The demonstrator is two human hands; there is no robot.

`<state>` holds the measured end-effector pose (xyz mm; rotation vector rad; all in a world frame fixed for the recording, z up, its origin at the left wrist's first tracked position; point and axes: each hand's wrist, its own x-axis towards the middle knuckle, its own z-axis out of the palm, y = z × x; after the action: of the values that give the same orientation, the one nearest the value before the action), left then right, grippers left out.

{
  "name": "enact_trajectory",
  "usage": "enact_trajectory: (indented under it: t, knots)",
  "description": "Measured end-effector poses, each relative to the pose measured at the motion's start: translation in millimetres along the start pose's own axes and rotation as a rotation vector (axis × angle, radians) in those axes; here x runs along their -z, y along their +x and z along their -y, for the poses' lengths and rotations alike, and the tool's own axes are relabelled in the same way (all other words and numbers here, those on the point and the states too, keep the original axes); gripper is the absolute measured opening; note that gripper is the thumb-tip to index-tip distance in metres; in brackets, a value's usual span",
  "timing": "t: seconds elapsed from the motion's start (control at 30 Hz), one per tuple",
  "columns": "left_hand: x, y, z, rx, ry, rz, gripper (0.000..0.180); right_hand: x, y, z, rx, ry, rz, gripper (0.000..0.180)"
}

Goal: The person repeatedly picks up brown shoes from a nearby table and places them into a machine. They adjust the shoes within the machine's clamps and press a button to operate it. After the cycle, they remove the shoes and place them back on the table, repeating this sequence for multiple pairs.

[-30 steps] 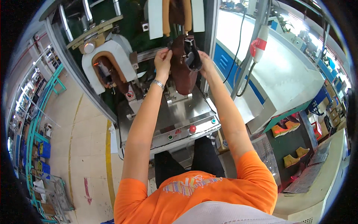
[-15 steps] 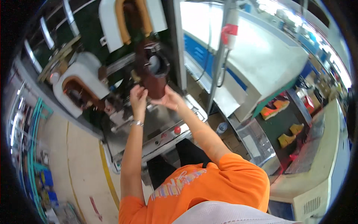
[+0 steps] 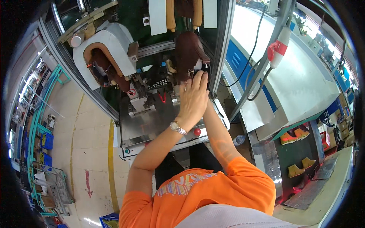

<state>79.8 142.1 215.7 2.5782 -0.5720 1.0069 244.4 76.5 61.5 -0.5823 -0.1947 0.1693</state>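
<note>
A dark brown boot upper [image 3: 187, 53] sits on the right-hand station of a machine, its rounded end away from me and its strap and dark opening on the right. My left hand [image 3: 194, 99], with a metal-band watch on its wrist, lies against the near end of the upper, fingers stretched out. Behind it, my right hand [image 3: 207, 102] is mostly covered, and its fingers do not show. On the left station, a second brown upper [image 3: 102, 68] sits inside a tan U-shaped pad [image 3: 114, 59] within a white clamp block [image 3: 123, 41].
A metal machine bed [image 3: 142, 129] with a red button [image 3: 197, 132] lies in front of me. Another U-shaped pad [image 3: 171, 15] hangs beyond the upper. To the right stand a metal post [image 3: 262, 68], a white machine housing [image 3: 304, 83] and a conveyor with yellowish boots [image 3: 296, 170].
The upper has turned, so its opening now faces right. My left hand has moved across, over my right hand, and its fingers have straightened. My view has shifted too.
</note>
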Motion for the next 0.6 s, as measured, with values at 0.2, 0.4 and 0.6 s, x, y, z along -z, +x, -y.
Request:
enact_trajectory:
  t: [0.2, 0.4, 0.6]
  knots:
    - [-11, 1, -1, 0.02, -0.061, -0.05, 0.048, 3, 13, 16, -0.017, -0.024, -0.046, 0.03]
    - [-14, -7, 3, 0.023, -0.053, -0.107, 0.043, -7, 0, -8, -0.012, -0.114, -0.147, 0.029]
    - [-8, -17, 4, 0.029, 0.077, -0.057, 0.052, -9, 16, -9, -0.034, -0.149, -0.186, 0.029]
